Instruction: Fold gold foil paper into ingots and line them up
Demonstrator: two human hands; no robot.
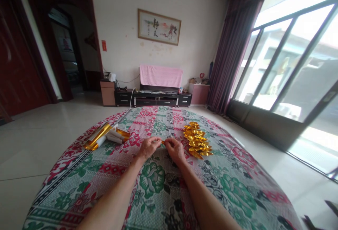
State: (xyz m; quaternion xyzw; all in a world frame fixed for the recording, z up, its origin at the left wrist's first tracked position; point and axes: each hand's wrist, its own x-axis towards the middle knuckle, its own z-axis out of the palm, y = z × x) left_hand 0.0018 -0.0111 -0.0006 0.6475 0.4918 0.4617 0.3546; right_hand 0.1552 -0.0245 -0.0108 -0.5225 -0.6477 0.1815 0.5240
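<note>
My left hand [148, 148] and my right hand [174, 149] meet over a floral cloth [158, 187], fingers pinched on a small piece of gold foil paper [163, 141] between them. Only a sliver of the foil shows between the fingertips. To the right of my right hand lies a pile of folded gold foil pieces [196, 139]. To the left of my left hand lie rolled gold foil sheets [105, 135], white on the inside.
The cloth covers a low surface on a pale tiled floor. A TV stand [153, 98] with a pink cover stands against the far wall. A glass sliding door [290, 75] and purple curtain [232, 54] are on the right, a dark doorway [66, 54] on the left.
</note>
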